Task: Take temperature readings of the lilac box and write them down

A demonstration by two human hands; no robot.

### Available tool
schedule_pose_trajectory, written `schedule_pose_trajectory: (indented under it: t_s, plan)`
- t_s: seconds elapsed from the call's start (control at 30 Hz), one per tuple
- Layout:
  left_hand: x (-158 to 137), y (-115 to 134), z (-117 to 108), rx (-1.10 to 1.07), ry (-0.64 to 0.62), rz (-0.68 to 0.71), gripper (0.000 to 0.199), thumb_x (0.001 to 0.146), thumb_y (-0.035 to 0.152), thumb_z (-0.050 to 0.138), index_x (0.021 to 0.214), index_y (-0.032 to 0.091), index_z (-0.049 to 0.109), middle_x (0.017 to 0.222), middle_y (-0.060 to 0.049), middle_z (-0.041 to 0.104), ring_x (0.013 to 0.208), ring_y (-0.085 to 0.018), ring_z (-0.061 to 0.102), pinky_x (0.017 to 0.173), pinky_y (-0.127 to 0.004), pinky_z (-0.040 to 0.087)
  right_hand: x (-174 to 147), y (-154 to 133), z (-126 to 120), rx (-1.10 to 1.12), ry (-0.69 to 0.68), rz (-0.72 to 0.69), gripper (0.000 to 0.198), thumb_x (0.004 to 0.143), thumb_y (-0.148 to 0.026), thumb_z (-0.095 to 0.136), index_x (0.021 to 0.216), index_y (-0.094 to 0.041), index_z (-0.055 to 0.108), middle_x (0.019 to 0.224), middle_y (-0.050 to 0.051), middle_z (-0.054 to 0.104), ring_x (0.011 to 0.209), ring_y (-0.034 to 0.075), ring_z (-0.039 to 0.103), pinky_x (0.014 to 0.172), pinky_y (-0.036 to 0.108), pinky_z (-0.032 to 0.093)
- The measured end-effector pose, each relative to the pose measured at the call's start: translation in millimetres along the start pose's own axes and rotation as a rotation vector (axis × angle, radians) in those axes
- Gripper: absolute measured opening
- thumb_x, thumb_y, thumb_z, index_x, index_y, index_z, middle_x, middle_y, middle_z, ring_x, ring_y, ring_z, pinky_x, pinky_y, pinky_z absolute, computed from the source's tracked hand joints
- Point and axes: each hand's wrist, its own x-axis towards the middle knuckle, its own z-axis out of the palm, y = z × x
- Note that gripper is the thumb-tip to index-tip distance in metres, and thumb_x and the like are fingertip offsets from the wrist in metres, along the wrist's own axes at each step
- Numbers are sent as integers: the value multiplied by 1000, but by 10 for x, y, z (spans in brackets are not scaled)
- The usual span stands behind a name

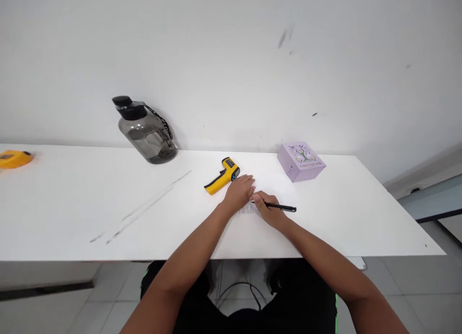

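Observation:
A black pen is gripped in my right hand, its tip down near lines of handwriting on a white sheet of paper. The sheet's edges blend into the white table. My left hand lies flat on the paper just left of the right one, fingers stretched out. Beyond its fingers rests a yellow and black infrared thermometer, lying on its side and close to the left hand. Part of the writing is hidden by my hands.
The white table runs along a wall. A lilac box sits at the back right. Against the wall at left stands a dark translucent water bottle. A yellow-orange object is cut off at the left edge.

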Motion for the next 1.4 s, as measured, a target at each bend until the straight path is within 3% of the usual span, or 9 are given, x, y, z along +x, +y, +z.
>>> schedule_pose_trajectory:
  t_s: [0.13,0.27,0.57,0.77,0.87,0.97,1.1,1.27,1.4]
  plan:
    - [-12,23,-16,4,-1,-16,32,96,27,49,123,18,63,138,-13,61,131,-26,54,110,-45,45,74,37,-174,-187,78,-148,42,97,-51,41,83,-22,67,81,6,70,76,19,63,74,31,48]
    - [-11,65,-68,2,-22,-8,32,96,27,48,123,18,63,138,-12,61,130,-25,54,108,-45,46,174,180,-433,-420,207,-100,31,95,-43,48,98,-21,70,95,9,73,86,23,66,82,35,50]
    - [-12,109,-134,34,-69,-2,32,98,27,46,122,17,63,139,-11,60,131,-25,54,109,-43,45,243,511,-556,-480,322,-143,37,96,-31,39,121,-21,65,112,9,72,103,26,65,90,40,50]
    - [-25,104,-141,30,-54,17,31,97,27,45,120,17,64,138,-12,61,129,-26,55,107,-44,46,305,521,-566,-589,258,-40,42,91,-14,39,127,-18,61,115,11,73,106,29,64,90,44,49]
    - [-29,94,-151,22,-36,30,30,97,27,46,119,18,65,135,-12,62,127,-26,57,106,-45,47,349,523,-552,-676,267,-60,42,91,-12,40,127,-16,60,117,13,72,113,29,62,94,44,46]
    - [-27,78,-155,16,-35,39,30,96,27,48,118,18,66,134,-11,64,125,-26,58,105,-44,48,386,542,-510,-786,289,-86,45,91,-8,38,130,-13,58,124,15,69,126,29,56,105,48,39]
    - [-35,69,-157,-10,-24,35,30,96,29,48,117,20,67,133,-9,65,125,-26,59,105,-44,48,388,578,-462,-873,202,-47,56,89,-3,36,142,-13,48,137,13,62,140,29,43,116,58,24]
    - [-45,87,-166,-28,-40,-3,31,96,29,47,119,21,66,135,-8,64,129,-27,56,107,-44,47,376,592,-472,-834,92,50,57,91,-5,35,147,-9,43,147,14,53,145,28,38,115,49,34]
    - [-36,98,-169,-25,-51,4,32,96,28,47,121,19,66,135,-9,63,129,-26,56,108,-44,46,387,590,-483,-802,83,76,56,93,-8,33,148,-8,43,149,15,51,145,28,38,117,49,31]
